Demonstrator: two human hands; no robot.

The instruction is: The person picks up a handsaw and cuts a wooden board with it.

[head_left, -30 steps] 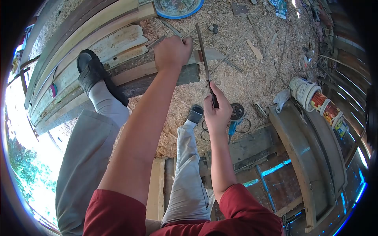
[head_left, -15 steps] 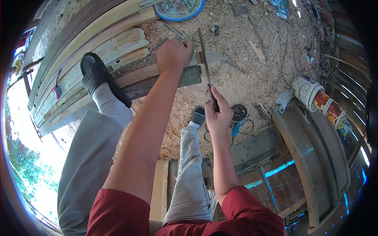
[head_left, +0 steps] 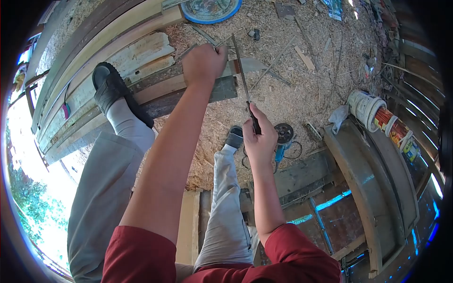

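My left hand (head_left: 203,65) is closed in a fist over the ends of the planks; what it grips, if anything, is hidden. Just right of it, a flat greyish pointed piece (head_left: 251,65) with a reddish-brown band sticks out. My right hand (head_left: 261,134) is wrapped round the dark handle of a long thin metal tool (head_left: 242,70), which looks like a file. The tool points up and slightly left, its shaft crossing the pointed piece close to the brown band. Several long planks (head_left: 141,52) lie under and left of my left hand.
An angle grinder (head_left: 282,144) lies on the shavings-covered floor (head_left: 321,61) right of my right hand. A blue-rimmed round object (head_left: 211,20) is at the top. Buckets (head_left: 365,108) and curved wooden panels (head_left: 354,174) stand at the right. My sandalled foot (head_left: 113,87) rests on the planks.
The view has shifted slightly. The thin tool's tip has moved a little down beside the pointed piece since the earliest frame. Both hands keep their closed grip.
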